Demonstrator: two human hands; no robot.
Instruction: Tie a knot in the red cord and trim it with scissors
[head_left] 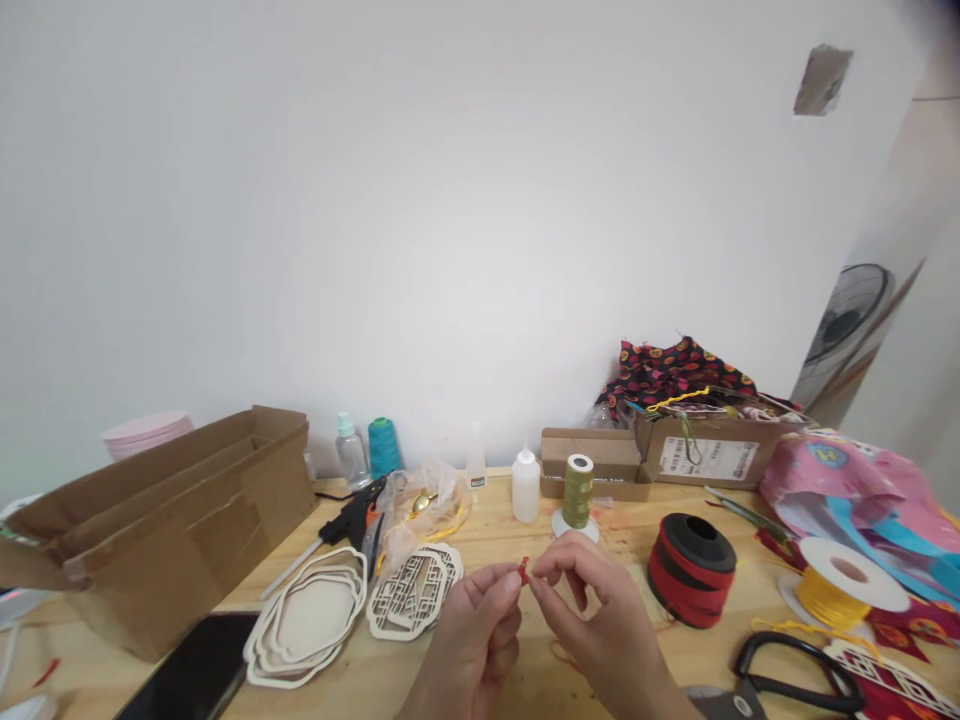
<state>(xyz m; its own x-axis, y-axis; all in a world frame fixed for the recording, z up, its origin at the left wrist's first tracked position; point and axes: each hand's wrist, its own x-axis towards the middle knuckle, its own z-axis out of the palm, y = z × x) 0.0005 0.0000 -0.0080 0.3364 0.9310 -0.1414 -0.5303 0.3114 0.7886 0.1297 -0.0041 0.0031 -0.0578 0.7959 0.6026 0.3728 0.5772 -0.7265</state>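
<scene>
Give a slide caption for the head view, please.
Left hand holds a small red piece, right hand close beside it.

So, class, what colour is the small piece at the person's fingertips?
Red; the small piece shows best in the head view.

Phone [193, 672] lies left of left grip [484, 622]; squeeze bottle [526, 489] behind.

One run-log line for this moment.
left hand: pinches red piece | right hand: at red piece, grip unclear | nearby: olive thread, white bottle
</scene>
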